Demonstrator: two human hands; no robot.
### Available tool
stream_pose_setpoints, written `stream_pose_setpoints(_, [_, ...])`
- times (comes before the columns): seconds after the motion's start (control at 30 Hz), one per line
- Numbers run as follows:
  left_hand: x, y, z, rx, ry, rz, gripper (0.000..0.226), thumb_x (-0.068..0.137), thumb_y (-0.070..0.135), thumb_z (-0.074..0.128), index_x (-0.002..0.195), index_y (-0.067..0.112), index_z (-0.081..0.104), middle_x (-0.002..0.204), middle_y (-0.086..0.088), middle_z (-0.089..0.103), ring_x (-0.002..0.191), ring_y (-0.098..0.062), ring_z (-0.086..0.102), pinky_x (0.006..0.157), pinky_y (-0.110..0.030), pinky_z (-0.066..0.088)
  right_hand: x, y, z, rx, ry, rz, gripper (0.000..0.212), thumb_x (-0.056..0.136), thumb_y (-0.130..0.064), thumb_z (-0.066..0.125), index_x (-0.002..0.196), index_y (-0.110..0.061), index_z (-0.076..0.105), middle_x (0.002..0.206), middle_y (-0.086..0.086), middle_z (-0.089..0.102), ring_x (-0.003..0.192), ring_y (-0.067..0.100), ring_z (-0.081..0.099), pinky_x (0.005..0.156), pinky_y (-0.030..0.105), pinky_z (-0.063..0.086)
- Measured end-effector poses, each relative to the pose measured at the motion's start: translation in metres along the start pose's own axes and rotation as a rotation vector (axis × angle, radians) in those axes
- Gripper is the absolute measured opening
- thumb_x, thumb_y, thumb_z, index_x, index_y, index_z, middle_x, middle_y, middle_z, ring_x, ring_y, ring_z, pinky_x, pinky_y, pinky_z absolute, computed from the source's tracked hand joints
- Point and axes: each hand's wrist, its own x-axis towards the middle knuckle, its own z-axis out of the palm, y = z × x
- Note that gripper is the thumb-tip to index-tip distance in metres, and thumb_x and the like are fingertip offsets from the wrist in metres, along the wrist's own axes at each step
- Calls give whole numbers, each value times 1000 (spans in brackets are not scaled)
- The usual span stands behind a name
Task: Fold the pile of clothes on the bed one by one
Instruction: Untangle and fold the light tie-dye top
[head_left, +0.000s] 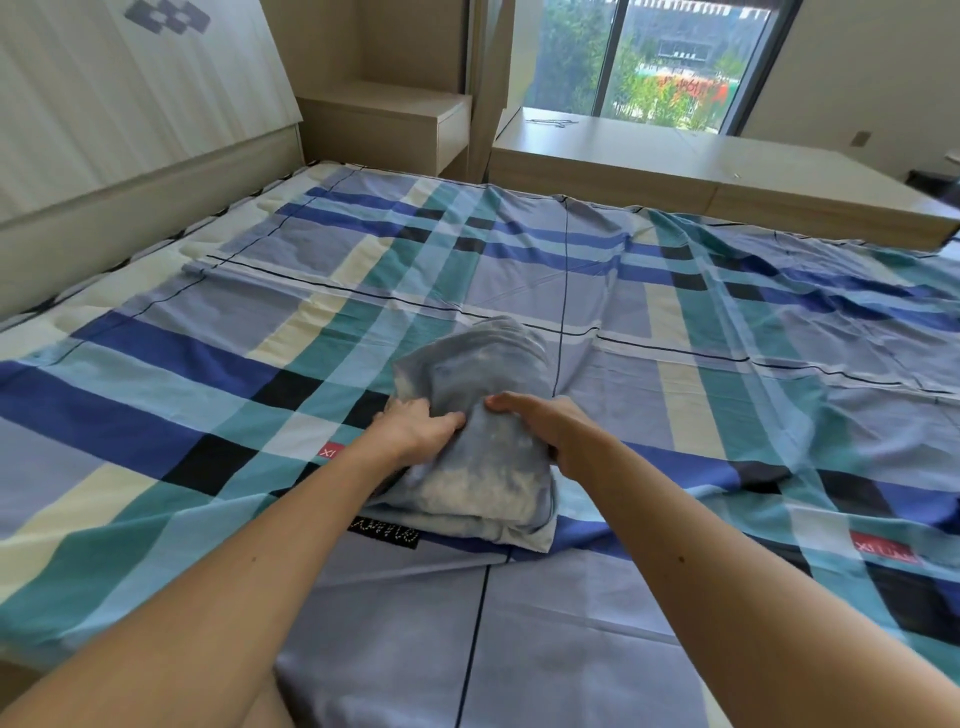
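Observation:
A pale blue, washed-out garment lies folded in a thick bundle in the middle of the bed, on a blue, teal and cream checked sheet. My left hand grips the bundle's left side, fingers curled into the cloth. My right hand grips its right side at the same height, thumb on top. The garment's far end bulges up beyond my fingers. A black label with pale lettering shows on the sheet just under the bundle's near left corner.
A padded headboard runs along the left. A wooden bedside unit and a long low wooden bench stand behind the bed under a window. The sheet is rumpled at the far right.

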Motion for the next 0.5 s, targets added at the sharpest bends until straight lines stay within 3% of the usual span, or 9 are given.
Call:
stream_pose_setpoints(0.17, [-14, 6, -19, -457, 78, -9, 80, 89, 75, 44, 139, 14, 58, 140, -15, 57, 125, -34, 55, 104, -36, 42, -17, -41, 10, 99, 28, -125, 56, 61, -24, 87, 107, -10, 58, 101, 13, 70, 88, 28, 70, 78, 43, 62])
stream_pose_setpoints(0.23, [-21, 12, -34, -630, 168, -17, 106, 66, 94, 45, 140, 17, 55, 139, -15, 57, 125, -37, 54, 109, -43, 41, -30, -68, 8, 162, -21, -186, 56, 61, -23, 85, 111, -9, 65, 103, 14, 74, 91, 29, 72, 82, 46, 62])
stream_pose_setpoints(0.3, [-29, 16, -45, -880, 150, -16, 121, 51, 97, 57, 144, 19, 51, 142, -14, 55, 126, -36, 56, 110, -50, 43, -46, -92, 0, 204, -96, -242, 62, 61, -26, 84, 118, -11, 66, 106, 12, 75, 95, 28, 73, 84, 42, 61])
stream_pose_setpoints(0.37, [-36, 17, -52, -1210, -57, 56, 104, 57, 86, 69, 137, 21, 59, 126, -10, 68, 111, -26, 68, 95, -41, 56, -59, -107, -10, 251, -165, -297, 52, 64, -26, 82, 113, -13, 71, 101, 9, 77, 92, 24, 74, 80, 36, 61])
stream_pose_setpoints(0.43, [-44, 18, -53, -1375, -217, 153, 75, 77, 78, 60, 131, 25, 63, 101, 0, 75, 94, -15, 71, 82, -29, 58, -68, -108, -20, 328, -243, -313, 35, 71, -24, 79, 104, -14, 74, 97, 8, 78, 87, 22, 75, 80, 36, 61])
stream_pose_setpoints(0.5, [-45, 21, -50, -1366, -185, 246, 61, 83, 73, 54, 123, 28, 66, 93, 7, 77, 91, -11, 73, 79, -28, 58, -71, -94, -30, 385, -299, -312, 36, 73, -25, 77, 107, -13, 73, 100, 9, 77, 89, 24, 74, 82, 38, 60])
